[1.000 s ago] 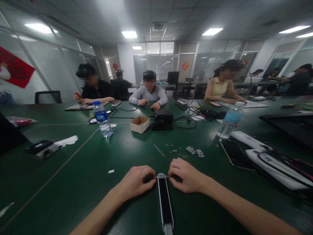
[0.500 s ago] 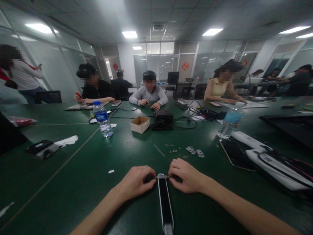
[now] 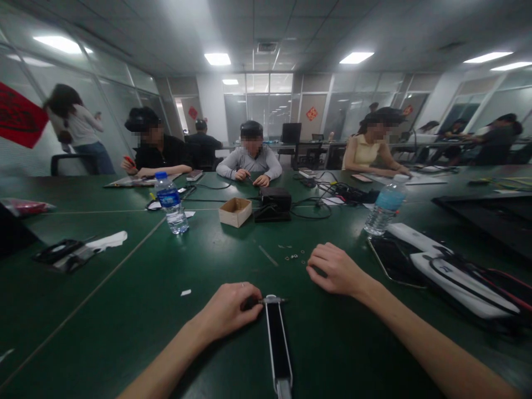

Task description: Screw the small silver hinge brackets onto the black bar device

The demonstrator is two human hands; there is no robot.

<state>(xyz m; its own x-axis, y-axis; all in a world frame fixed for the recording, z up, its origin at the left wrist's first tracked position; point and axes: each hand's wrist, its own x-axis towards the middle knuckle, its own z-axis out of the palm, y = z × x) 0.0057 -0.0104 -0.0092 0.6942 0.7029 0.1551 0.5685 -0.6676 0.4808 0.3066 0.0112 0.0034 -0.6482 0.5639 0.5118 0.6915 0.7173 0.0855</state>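
Rod (image 3: 273,300) pinched by L hand (image 3: 230,307); R hand (image 3: 336,270) curled nr rings (image 3: 295,256), hold can't be told. Bottle label (image 3: 168,199) beyond L fingers (image 3: 250,290) can't be read.

The scene is dimly lit by white rectangular ceiling light panels (image 3: 356,57) across the top of the frame. Pale sheen is reflected mid-frame by the glossy dark green tabletop (image 3: 137,321), whose lower part is left dark. The edges are stretched; the far background is softened.
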